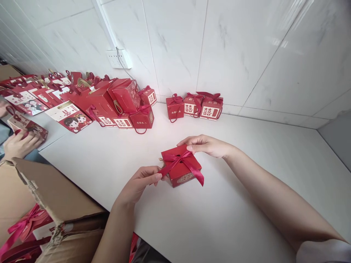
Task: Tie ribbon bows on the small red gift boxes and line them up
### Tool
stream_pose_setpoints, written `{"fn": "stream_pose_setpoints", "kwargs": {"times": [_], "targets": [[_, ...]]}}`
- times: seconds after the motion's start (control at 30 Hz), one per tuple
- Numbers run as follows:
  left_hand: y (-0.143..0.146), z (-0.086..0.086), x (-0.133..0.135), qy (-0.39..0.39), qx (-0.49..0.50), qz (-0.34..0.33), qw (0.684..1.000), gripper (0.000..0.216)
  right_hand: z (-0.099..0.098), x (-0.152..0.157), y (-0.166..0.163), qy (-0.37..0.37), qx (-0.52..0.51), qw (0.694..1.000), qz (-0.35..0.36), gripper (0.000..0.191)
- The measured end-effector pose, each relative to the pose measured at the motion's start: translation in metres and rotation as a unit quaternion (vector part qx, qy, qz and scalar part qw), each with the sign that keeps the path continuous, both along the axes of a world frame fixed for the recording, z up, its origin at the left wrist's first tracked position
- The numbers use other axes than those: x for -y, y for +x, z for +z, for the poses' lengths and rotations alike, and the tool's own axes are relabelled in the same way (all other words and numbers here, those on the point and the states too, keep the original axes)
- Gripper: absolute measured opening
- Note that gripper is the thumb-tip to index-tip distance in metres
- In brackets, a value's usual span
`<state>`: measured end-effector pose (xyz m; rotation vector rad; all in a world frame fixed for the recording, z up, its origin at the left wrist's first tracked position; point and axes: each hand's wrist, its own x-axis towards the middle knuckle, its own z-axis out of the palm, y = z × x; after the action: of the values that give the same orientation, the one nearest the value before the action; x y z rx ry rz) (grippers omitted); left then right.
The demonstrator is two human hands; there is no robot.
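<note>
A small red gift box (pixel 179 179) sits on the white table before me, with a crimson satin ribbon (pixel 196 171) tied in a bow on its lid. My left hand (pixel 144 180) pinches one ribbon tail between thumb and fingers at the box's near left side. At the far right corner of the lid, my right hand (pixel 204 145) is closed, its thumb on the ribbon's loop and its fingers partly hidden behind the box. A short twisted cord handle (pixel 161 159) shows at the box's left side.
Three small red boxes (pixel 195 106) stand by the tiled wall. Many red gift boxes and bags (pixel 101 98) crowd the far left. An open cardboard carton (pixel 57 190) holding red packages stands lower left. Another person's hand (pixel 23 144) holds a red box (pixel 35 131).
</note>
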<state>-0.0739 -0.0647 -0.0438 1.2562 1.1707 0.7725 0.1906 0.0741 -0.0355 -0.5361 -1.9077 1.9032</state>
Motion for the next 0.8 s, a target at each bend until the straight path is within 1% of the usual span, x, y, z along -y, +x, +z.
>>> {"fn": "stream_pose_setpoints", "kwargs": {"times": [0.1,0.17,0.2,0.27,0.3,0.4,0.5,0.67,0.8], "targets": [[-0.002,0.001,-0.001,0.001,0.003,-0.018,1.0,0.035,-0.001,0.001,-0.002,0.022,-0.01,1.0,-0.01,0.035],[-0.002,0.001,0.0,0.0,-0.001,-0.032,0.999,0.035,-0.002,0.003,-0.003,0.032,-0.015,0.999,-0.015,0.032],[-0.001,0.001,0.0,0.002,-0.005,-0.038,0.999,0.036,-0.002,0.004,-0.004,0.029,-0.015,0.999,-0.014,0.03],[0.002,0.001,0.002,0.017,-0.011,-0.047,0.999,0.038,-0.002,0.006,-0.006,0.015,-0.009,1.0,-0.004,0.034],[0.004,0.001,0.002,0.024,-0.014,-0.046,0.999,0.039,-0.001,0.006,-0.006,0.009,-0.006,1.0,0.002,0.036],[0.008,-0.001,0.004,0.026,-0.021,-0.019,0.999,0.038,0.0,0.008,-0.007,0.009,-0.004,1.0,0.005,0.032],[0.008,-0.002,0.004,0.015,-0.019,0.004,1.0,0.031,0.002,0.007,-0.005,0.016,-0.003,1.0,-0.017,0.039],[0.007,-0.001,0.002,0.015,-0.032,-0.017,0.999,0.031,0.001,0.003,-0.003,0.029,0.008,0.999,-0.025,0.036],[0.008,0.001,0.0,0.016,-0.03,-0.021,0.999,0.03,-0.001,0.003,-0.002,0.035,0.0,0.999,-0.021,0.033]]}}
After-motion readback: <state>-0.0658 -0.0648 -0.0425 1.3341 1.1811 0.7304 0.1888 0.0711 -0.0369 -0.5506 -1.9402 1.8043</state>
